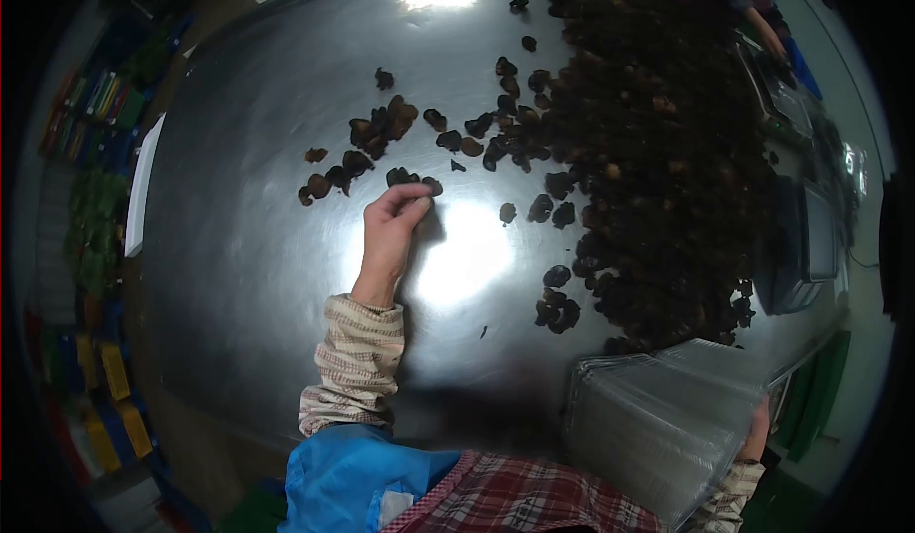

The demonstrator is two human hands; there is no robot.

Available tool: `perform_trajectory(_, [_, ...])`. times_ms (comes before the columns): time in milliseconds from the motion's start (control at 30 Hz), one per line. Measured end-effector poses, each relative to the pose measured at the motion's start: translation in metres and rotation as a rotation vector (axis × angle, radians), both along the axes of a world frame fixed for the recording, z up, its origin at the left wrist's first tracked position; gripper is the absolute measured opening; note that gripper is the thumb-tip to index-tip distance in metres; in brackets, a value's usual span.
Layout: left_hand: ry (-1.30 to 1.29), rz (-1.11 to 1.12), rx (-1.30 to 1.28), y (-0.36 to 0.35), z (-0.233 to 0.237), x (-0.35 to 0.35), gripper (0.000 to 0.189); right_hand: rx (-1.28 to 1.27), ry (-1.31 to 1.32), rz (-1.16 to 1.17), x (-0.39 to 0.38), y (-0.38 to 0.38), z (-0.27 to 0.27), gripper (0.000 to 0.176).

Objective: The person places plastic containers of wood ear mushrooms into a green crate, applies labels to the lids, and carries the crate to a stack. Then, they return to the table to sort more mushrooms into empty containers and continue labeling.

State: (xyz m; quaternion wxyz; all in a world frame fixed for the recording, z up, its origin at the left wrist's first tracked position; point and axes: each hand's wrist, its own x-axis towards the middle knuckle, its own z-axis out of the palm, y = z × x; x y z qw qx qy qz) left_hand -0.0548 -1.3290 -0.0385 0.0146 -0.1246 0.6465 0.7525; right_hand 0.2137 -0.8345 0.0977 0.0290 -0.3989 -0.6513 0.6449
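My left hand (pixel 396 218) reaches over the metal table (pixel 238 276), its thumb and fingertips pinched at a dark piece of wood ear mushroom (pixel 431 187). Another dark clump (pixel 398 176) touches or lies just behind the fingers. At the lower right, a tall stack of clear plastic trays (pixel 658 428) leans against my body. My right hand (pixel 758 428) grips its far side, with most of the fingers hidden behind the trays. Loose mushroom pieces (pixel 379 131) lie scattered beyond my left hand.
A large heap of dark mushrooms (pixel 658 161) covers the table's right side. Past it are a dark container (pixel 810 233) and a metal-rimmed tray (pixel 777 90). Another person's arm (pixel 762 32) shows at the top right. Coloured crates (pixel 105 366) stand beyond the left edge.
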Motion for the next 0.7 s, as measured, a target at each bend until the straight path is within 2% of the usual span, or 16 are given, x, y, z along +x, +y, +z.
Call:
perform_trajectory(133, [-0.102, -0.038, -0.191, -0.004, -0.003, 0.013, 0.014, -0.067, 0.064, -0.060, -0.001, -0.009, 0.002, 0.047])
perform_trajectory(267, [-0.208, -0.034, -0.053, -0.013, 0.000, 0.035, 0.009, -0.062, 0.023, -0.002, 0.009, 0.012, -0.010, 0.048])
perform_trajectory(333, [-0.269, -0.097, -0.185, -0.027, 0.001, 0.058, 0.009, -0.038, -0.004, 0.051, 0.006, 0.022, -0.010, 0.049])
perform_trajectory(367, [-0.337, -0.139, -0.271, -0.040, 0.007, 0.075, 0.011, -0.012, -0.002, 0.079, 0.001, 0.025, -0.008, 0.049])
perform_trajectory(400, [-0.451, -0.193, -0.249, -0.049, 0.025, 0.095, 0.016, 0.007, -0.010, 0.110, -0.003, 0.032, -0.003, 0.049])
perform_trajectory(433, [-0.421, -0.219, -0.322, -0.064, 0.028, 0.120, 0.022, 0.031, -0.014, 0.135, -0.010, 0.039, 0.003, 0.049])
perform_trajectory(467, [-0.495, -0.216, -0.247, -0.083, 0.039, 0.147, 0.025, 0.060, -0.012, 0.148, -0.015, 0.042, 0.009, 0.049])
perform_trajectory(533, [-0.640, -0.072, -0.382, -0.119, 0.069, 0.200, 0.029, 0.084, -0.023, 0.197, -0.024, 0.045, 0.011, 0.049])
perform_trajectory(600, [-0.744, 0.042, -0.379, -0.164, 0.077, 0.262, 0.031, 0.087, -0.024, 0.232, -0.031, 0.048, 0.009, 0.049])
perform_trajectory(700, [-0.936, 0.151, -0.389, -0.190, 0.078, 0.346, 0.033, 0.081, -0.028, 0.278, -0.036, 0.057, 0.011, 0.049])
